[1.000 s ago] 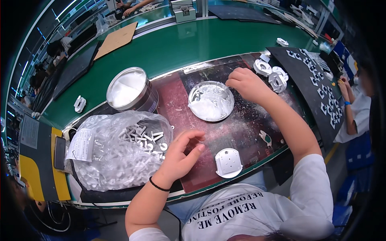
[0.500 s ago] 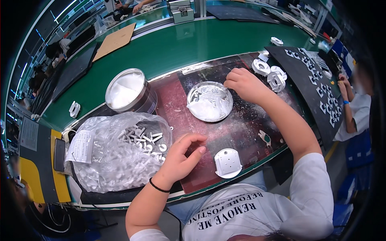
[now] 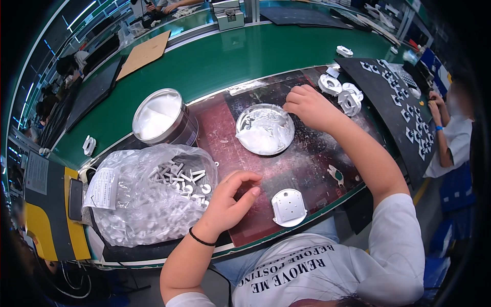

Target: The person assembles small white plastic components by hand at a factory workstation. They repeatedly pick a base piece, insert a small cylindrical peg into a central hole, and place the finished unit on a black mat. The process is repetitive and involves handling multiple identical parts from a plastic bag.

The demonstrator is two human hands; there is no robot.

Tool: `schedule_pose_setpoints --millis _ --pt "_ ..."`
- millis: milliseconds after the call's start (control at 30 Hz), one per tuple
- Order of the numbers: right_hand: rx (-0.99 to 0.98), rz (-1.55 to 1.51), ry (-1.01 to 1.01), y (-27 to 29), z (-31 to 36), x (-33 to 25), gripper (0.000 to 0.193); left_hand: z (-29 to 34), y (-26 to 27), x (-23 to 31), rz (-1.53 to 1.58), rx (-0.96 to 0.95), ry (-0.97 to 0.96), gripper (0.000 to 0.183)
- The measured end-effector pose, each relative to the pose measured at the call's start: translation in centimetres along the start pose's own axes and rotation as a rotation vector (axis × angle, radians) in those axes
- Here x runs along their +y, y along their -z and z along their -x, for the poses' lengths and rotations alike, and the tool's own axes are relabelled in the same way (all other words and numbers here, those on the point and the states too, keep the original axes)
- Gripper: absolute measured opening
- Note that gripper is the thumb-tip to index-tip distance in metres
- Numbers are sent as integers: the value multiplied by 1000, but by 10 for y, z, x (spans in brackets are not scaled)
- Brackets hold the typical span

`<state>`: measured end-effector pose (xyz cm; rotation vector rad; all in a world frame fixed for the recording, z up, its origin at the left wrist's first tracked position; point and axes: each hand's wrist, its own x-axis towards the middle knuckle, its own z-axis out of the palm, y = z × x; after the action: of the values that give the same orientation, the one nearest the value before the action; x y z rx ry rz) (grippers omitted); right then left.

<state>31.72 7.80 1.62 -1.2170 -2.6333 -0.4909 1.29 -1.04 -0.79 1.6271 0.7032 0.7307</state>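
My right hand (image 3: 311, 108) is at the upper right rim of a round metal lid (image 3: 245, 113) smeared with thick white paste (image 3: 266, 137). Its fingers are pinched together, and whatever is between them is hidden. Over the red-brown board, my left hand (image 3: 232, 199) hovers with thumb and fingers curved but apart, nothing visible in it. Just right of it lies a flat white round-ended plate (image 3: 289, 207) with small holes. To its left, a clear plastic bag (image 3: 133, 225) holds many small white parts (image 3: 179, 176).
An open tin (image 3: 179, 128) of white paste stands behind the bag. White ring-shaped housings (image 3: 350, 100) sit at the board's far right. A green conveyor (image 3: 220, 61) carries a few white parts. A black sheet (image 3: 358, 77) holds rows of small pieces, near a co-worker's arm (image 3: 444, 146).
The white parts on the green conveyor have slid left. My hands hold nearly the same positions, and the whole view has shifted very slightly.
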Motion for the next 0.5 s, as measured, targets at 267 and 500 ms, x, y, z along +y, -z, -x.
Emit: schedule_pose_setpoints --millis 267,500 --pt "16 18 12 1 -2 -2 16 -1 -3 -3 -20 62 -84 23" --pt "28 18 23 -2 -3 -1 16 0 -1 1 -39 1 -22 25"
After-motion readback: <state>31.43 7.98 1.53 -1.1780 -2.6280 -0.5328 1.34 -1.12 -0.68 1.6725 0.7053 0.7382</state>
